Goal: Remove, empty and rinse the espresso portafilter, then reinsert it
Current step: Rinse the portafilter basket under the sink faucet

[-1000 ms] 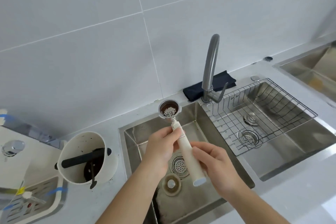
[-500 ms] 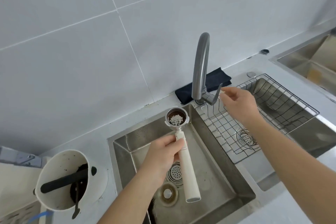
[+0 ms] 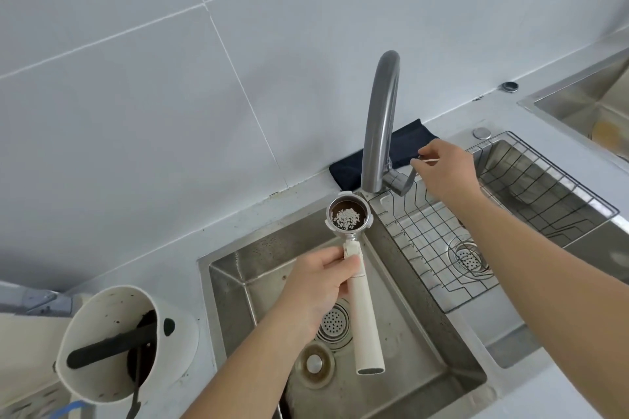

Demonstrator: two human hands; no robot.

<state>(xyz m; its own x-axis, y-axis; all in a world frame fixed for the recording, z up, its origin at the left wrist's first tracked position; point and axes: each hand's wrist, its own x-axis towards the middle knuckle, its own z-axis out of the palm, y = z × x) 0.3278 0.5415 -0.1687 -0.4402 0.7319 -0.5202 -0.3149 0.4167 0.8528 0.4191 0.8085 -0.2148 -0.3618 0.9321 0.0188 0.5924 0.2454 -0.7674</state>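
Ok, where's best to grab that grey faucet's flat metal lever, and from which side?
Pinch the flat grey lever at its free upper tip, coming from the right, over the wire rack. It angles up and right from the faucet base, and the right hand is already there.

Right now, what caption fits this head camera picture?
Left hand holds portafilter under faucet; right hand grips its lever.

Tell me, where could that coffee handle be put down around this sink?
Bare counter lies in front of the wire rack, and behind the left basin along the wall. Crowded: faucet base with the dark cloth, and around the knock box.
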